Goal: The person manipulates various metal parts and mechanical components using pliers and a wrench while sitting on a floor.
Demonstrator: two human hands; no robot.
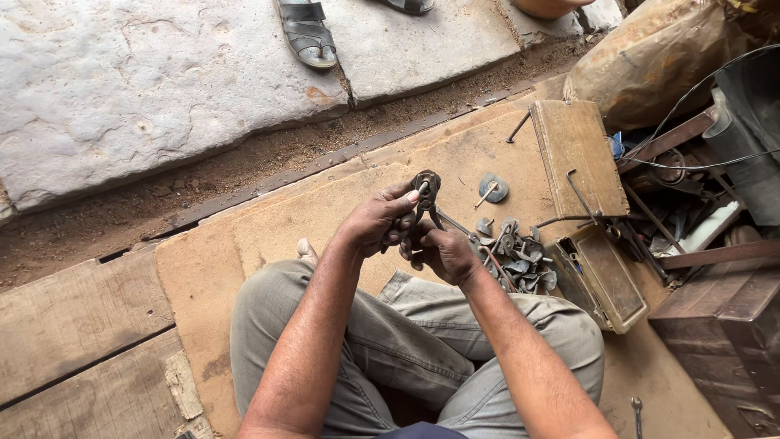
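Observation:
My left hand (380, 221) pinches a small round dark metal part (426, 184) between its fingertips, held up over the brown board. My right hand (441, 250) grips the handles of a pair of pliers (455, 228), whose jaws meet the round part from below. Both hands are close together above my knees. Just to the right lies a heap of several small grey metal pieces (522, 260).
A round metal disc with a pin (491, 189) lies on the brown board (268, 228). An open wooden toolbox (600, 276) with raised lid (577, 154) sits right; scrap, wires and bars beyond. Another person's sandalled foot (306, 32) rests on stone slabs at top. A wrench (637, 415) lies bottom right.

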